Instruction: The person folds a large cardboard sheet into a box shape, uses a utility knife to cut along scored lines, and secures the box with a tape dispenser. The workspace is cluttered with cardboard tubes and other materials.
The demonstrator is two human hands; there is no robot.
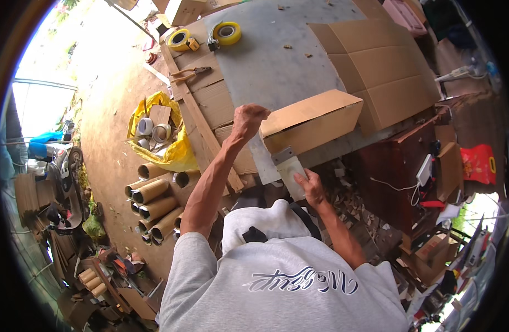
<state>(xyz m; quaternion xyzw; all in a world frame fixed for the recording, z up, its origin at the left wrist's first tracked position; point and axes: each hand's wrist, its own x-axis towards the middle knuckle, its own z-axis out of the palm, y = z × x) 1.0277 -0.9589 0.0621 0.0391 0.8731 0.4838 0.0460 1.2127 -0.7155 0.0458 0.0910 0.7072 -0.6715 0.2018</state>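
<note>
Brown cardboard box, closed, long, directly under the left hand grip at its near corner. Pale flat wrapped packet in the right hand grip, just below the box. Flattened carton beyond, on the surface. Red printed bag far right of both grips. Small box at far edge.

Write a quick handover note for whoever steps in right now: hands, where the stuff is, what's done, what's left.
Left hand: gripping the near end of the cardboard box at the edge of the grey table.
Right hand: holding a flat pale plastic piece with a grey clip end just below the box.
Yellow tape rolls and pliers lie at the table's far side; flattened cardboard lies to the right.
Done: the box is folded into shape.
Left: I can't see any tape on it yet.
</note>
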